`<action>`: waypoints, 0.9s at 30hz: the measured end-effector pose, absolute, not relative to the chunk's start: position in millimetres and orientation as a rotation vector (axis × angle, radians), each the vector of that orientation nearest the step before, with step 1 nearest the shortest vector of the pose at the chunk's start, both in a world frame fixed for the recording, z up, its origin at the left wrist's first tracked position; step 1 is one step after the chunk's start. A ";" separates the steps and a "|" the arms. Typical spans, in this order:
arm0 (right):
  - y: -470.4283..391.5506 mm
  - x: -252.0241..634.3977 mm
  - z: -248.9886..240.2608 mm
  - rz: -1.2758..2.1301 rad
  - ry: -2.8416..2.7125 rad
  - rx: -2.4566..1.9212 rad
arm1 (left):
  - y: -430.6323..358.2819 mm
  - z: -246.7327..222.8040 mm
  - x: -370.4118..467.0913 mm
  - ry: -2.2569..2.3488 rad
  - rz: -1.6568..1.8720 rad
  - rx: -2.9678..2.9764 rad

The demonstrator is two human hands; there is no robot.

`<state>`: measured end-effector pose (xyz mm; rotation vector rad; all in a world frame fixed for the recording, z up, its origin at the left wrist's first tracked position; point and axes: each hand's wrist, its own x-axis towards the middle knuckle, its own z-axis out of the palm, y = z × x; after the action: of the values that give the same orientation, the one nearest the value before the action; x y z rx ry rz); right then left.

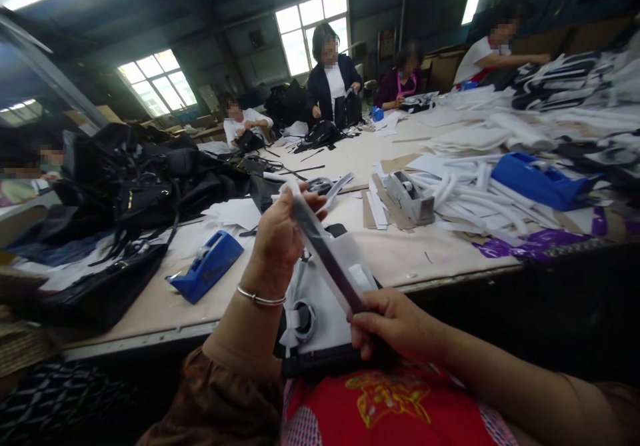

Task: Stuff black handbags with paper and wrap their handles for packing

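My left hand (280, 229) grips upper end of translucent-wrapped dark strip (326, 257); my right hand (395, 324) pinches lower end. Strip slants over white sheet (327, 323). Blue tape dispenser (207, 266) on table (425, 259), left.

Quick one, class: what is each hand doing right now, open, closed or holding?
Left hand: holding the strap's upper end.
Right hand: closed on its lower end.

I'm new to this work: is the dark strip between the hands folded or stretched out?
Stretched out: the dark strip runs nearly straight from the left hand to the right hand, no bend showing between them.
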<state>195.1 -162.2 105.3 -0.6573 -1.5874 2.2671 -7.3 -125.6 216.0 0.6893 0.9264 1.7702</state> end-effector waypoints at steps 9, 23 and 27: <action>-133.3 175.6 120.7 2.039 -1.572 -0.626 | -191.3 136.0 32.2 1.199 1.214 1.062; -133.3 175.0 114.2 1.242 -1.996 -0.772 | -198.1 124.7 2.2 1.627 1.558 1.334; -139.7 177.1 110.6 1.809 -1.789 -0.935 | -200.5 132.8 -0.9 1.503 1.650 1.117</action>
<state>177.1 -139.7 110.6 -0.9351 -1.7892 1.8093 -0.9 -200.5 132.8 1.1174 1.5034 1.6503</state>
